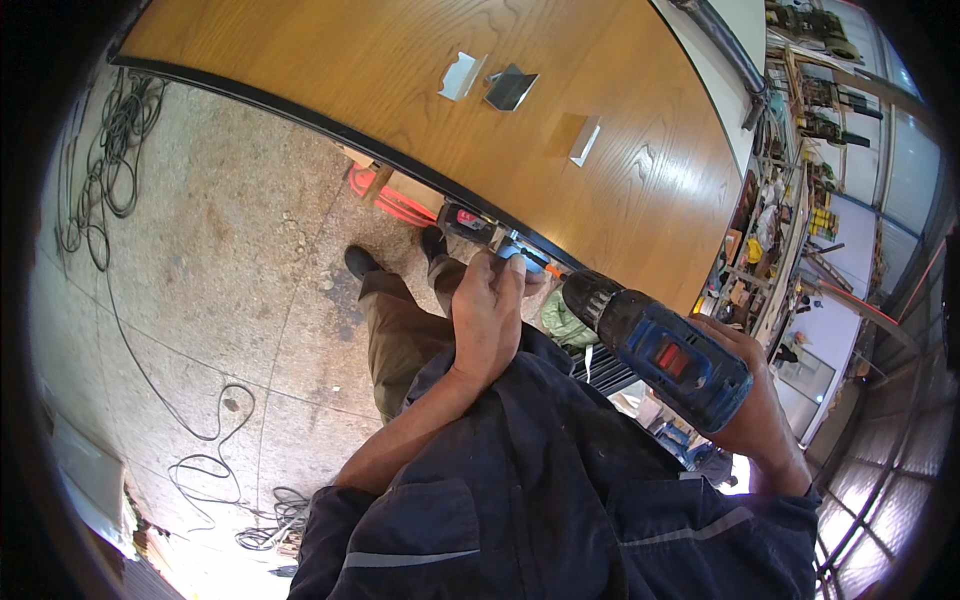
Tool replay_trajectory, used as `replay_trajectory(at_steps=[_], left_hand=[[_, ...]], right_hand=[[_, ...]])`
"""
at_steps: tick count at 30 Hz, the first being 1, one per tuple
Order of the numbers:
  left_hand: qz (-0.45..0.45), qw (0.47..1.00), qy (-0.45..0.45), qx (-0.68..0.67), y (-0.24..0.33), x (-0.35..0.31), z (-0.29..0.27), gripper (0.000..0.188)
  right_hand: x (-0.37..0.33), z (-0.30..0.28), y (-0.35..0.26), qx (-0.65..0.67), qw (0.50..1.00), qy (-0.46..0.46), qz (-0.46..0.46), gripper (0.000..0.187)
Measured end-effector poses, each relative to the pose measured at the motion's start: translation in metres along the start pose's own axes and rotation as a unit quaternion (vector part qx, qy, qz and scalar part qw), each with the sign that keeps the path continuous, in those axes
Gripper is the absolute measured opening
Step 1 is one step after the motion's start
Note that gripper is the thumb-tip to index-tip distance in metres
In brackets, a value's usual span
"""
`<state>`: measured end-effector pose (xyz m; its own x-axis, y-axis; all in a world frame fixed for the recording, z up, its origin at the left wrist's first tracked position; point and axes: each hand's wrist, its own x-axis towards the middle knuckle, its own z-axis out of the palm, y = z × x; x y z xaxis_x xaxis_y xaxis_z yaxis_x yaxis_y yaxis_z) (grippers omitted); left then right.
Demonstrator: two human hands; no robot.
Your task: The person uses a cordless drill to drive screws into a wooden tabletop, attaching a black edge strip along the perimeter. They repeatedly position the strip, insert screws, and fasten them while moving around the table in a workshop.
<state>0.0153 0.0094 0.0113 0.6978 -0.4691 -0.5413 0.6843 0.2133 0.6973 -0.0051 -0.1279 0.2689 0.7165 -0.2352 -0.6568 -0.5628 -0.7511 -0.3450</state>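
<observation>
My right hand is wrapped round the handle of a blue and black cordless drill. The drill lies slantwise, its chuck pointing up and left toward my left hand. A thin bit with an orange part runs from the chuck to the fingers of that hand. Thumb and fingers of my left hand are pinched on a small light-blue piece, partly hidden, close under the table edge. Whether the bit touches the piece I cannot tell. Beside the piece is a black and red tool part.
On the wood-grain tabletop with its black edge stand several small bent metal plates. Under it are a red round thing and a green bag. Cables lie coiled on the concrete floor. Cluttered shelves line the right.
</observation>
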Motion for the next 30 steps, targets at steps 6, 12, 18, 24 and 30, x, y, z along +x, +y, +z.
replay_trajectory(at_steps=[6, 12, 18, 24, 30], left_hand=[[-0.002, 1.0, -0.001, -0.008, -0.0019, 0.0006, -0.0009, 0.025], [0.004, 1.0, 0.003, -0.011, 0.0006, 0.0001, 0.0005, 0.025], [0.018, 0.999, 0.007, -0.026, -0.0034, 0.0018, 0.0019, 0.025], [0.006, 1.0, 0.005, -0.019, -0.0024, 0.0034, -0.0004, 0.026], [0.006, 1.0, -0.003, -0.03, -0.0039, 0.0044, -0.0026, 0.025]], right_hand=[[-0.0002, 0.0027, 0.0029, 0.026, 1.0, 0.011, -0.008, 0.048], [0.0016, -0.0021, 0.002, -0.015, 0.999, -0.038, -0.027, 0.064], [0.0059, -0.0023, 0.0035, -0.009, 0.999, -0.035, -0.037, 0.062], [0.0043, -0.0012, 0.0052, -0.001, 0.999, -0.048, -0.012, 0.063], [0.008, -0.0052, -0.0002, -0.009, 0.999, -0.044, -0.016, 0.064]])
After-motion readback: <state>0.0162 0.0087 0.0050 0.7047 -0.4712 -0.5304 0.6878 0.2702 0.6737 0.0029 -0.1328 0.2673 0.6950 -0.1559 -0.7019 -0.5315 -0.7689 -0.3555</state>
